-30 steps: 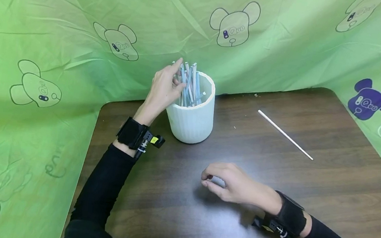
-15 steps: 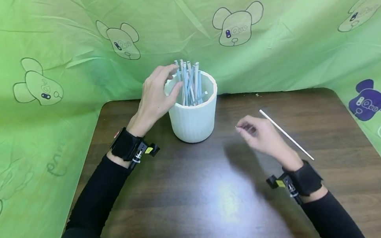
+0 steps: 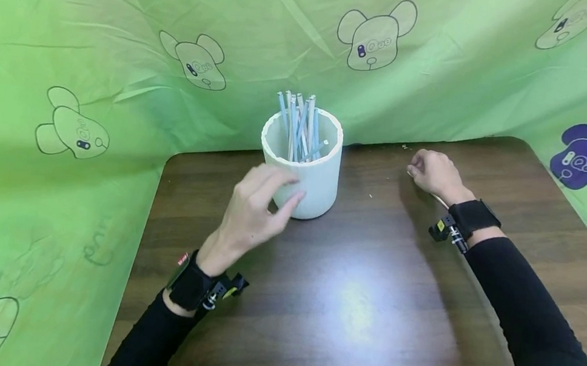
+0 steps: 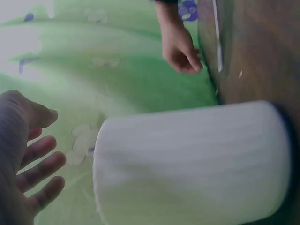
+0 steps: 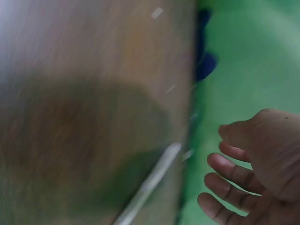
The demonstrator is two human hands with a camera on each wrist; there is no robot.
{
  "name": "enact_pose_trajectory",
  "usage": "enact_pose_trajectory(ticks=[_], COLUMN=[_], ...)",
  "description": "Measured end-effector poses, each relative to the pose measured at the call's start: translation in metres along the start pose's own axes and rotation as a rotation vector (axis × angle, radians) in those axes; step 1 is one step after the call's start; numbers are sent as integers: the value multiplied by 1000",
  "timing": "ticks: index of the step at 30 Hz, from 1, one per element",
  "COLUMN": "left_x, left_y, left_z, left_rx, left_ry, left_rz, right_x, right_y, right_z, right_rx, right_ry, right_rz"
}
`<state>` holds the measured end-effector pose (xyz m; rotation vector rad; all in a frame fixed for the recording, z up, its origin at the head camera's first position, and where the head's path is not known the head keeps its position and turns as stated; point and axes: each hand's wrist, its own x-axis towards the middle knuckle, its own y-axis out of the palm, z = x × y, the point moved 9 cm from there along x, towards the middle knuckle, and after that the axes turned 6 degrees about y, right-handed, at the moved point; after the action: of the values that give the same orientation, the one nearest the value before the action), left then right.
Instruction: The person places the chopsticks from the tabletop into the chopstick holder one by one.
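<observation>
A white cup point(image 3: 312, 188) with a rough rim stands upright on the table, holding several thin blue and white straw-like sticks point(image 3: 303, 126). My left hand point(image 3: 256, 206), empty and with fingers relaxed, overlaps the cup's near side in the head view; the left wrist view shows its fingertips beyond the rim. Over the far right of the table, my right hand point(image 3: 434, 174) is above a single white stick point(image 5: 147, 187) lying flat. Most of that stick is hidden under the hand and wrist in the head view. In the right wrist view its fingers point(image 5: 229, 187) are loosely bent, with nothing between them.
Green cloth point(image 3: 268, 33) printed with bear heads hangs behind and at both sides of the brown wooden table point(image 3: 302, 294). Tiny white scraps point(image 3: 370, 196) lie to the right of the cup and near the table's back edge.
My left hand has come away from the sticks in the cup, back toward me. My right hand has moved forward and right from the table's middle to the loose white stick.
</observation>
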<state>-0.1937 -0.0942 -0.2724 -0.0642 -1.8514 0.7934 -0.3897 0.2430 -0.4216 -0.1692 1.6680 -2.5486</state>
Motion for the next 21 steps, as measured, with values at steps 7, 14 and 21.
enact_pose_trajectory(ticks=[7,14,21], left_x=[-20,-30,-36], left_y=[19,32,35], left_z=[-32,-55,-59], left_rx=[-48,-72,-92], left_ry=[58,106,88], left_rz=[46,94,107], right_x=[14,22,20], right_y=[23,31,23], right_z=[-32,-39,-33], right_rx=[-45,-82,-48], right_ry=[70,108,129], right_rz=[95,157,184])
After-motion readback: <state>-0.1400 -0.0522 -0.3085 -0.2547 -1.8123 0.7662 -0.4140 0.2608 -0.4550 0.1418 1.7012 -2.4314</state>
